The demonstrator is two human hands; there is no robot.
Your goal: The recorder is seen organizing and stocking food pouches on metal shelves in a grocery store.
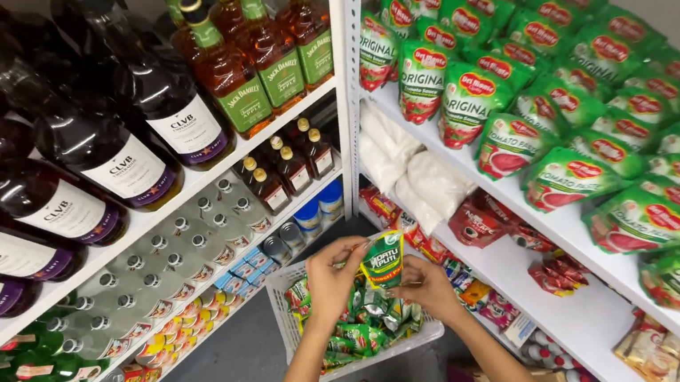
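Both hands held one small green sachet (pixel 383 259) just above the white basket (pixel 285 316) of similar sachets. The left hand (pixel 329 284) pinched its upper left corner between closed fingertips; the right hand (pixel 429 287) gripped its lower right edge. Doing this well probably meant keeping both pinches light and holding the packet flat, clear of the basket's pile.

Glossy green plastic sachet (pixel 384 260), white plastic mesh basket (pixel 287 316), shiny dark glass bottles (pixel 127 151), white painted metal shelf (pixel 346 82).
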